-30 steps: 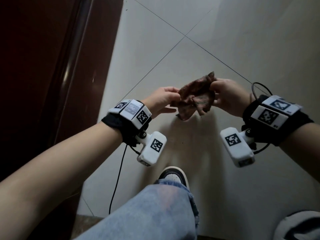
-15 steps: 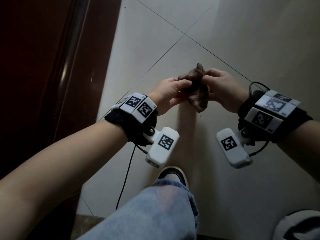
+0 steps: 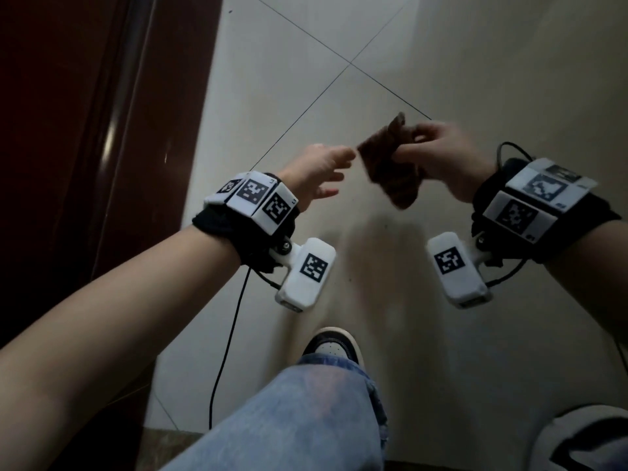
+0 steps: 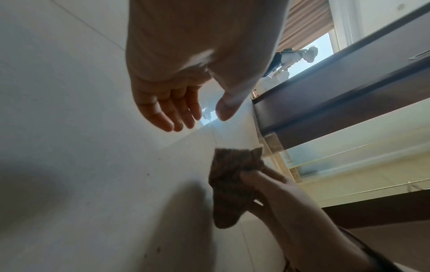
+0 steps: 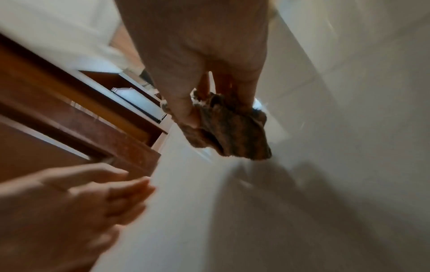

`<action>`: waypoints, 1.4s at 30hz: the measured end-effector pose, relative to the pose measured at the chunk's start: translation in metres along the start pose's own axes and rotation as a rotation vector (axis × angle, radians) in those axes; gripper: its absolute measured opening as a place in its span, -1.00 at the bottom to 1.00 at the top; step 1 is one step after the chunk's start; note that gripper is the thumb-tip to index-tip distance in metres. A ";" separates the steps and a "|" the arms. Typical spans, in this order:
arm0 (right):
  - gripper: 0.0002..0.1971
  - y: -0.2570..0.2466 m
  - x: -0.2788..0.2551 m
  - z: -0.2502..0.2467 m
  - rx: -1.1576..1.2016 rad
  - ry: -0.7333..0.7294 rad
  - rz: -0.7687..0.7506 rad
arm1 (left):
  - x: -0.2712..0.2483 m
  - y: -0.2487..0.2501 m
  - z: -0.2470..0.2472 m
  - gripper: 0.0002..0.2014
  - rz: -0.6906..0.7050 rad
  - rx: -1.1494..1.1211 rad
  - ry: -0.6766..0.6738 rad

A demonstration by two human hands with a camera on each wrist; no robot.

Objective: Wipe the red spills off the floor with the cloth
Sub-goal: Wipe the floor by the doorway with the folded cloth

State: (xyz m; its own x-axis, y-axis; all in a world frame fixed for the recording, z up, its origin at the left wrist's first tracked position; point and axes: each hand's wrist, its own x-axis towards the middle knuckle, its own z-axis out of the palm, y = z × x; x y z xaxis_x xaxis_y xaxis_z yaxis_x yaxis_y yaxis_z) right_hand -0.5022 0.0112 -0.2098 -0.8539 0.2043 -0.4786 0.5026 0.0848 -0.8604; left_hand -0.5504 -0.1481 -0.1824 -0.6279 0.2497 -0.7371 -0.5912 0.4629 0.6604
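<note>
A crumpled brown, red-stained cloth (image 3: 390, 164) hangs in the air above the pale tiled floor (image 3: 475, 79). My right hand (image 3: 438, 158) pinches its upper part between thumb and fingers; the right wrist view shows the cloth (image 5: 230, 132) bunched under that hand (image 5: 209, 103). My left hand (image 3: 323, 171) hovers just left of the cloth with relaxed, straight fingers and holds nothing. In the left wrist view the left hand (image 4: 184, 114) is spread open above the cloth (image 4: 232, 184). A few small dark specks (image 4: 158, 249) dot the tile; no clear red spill shows.
A dark red-brown wooden door and frame (image 3: 102, 130) run along the left. My jeans-clad knee (image 3: 299, 419) and a sneaker (image 3: 334, 345) are below the hands. A black cable (image 3: 231, 334) hangs from the left wrist. A grey-white object (image 3: 588, 440) sits at the bottom right.
Both hands were working the cloth together before. Now the left hand has let go and drawn slightly left, while the right hand alone keeps the cloth.
</note>
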 end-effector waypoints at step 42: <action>-0.63 -0.001 0.044 0.062 -1.309 -0.102 -0.539 | 0.011 -0.041 -0.077 -0.81 -0.035 -0.062 0.265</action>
State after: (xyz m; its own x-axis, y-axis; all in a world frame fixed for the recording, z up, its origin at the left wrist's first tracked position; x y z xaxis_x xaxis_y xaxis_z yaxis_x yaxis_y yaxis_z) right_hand -0.5488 -0.0405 -0.2408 -0.9557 -0.2082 -0.2082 -0.1707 0.9679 -0.1846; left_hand -0.5725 -0.2298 -0.2065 -0.7121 -0.0007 -0.7021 -0.6399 0.4122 0.6486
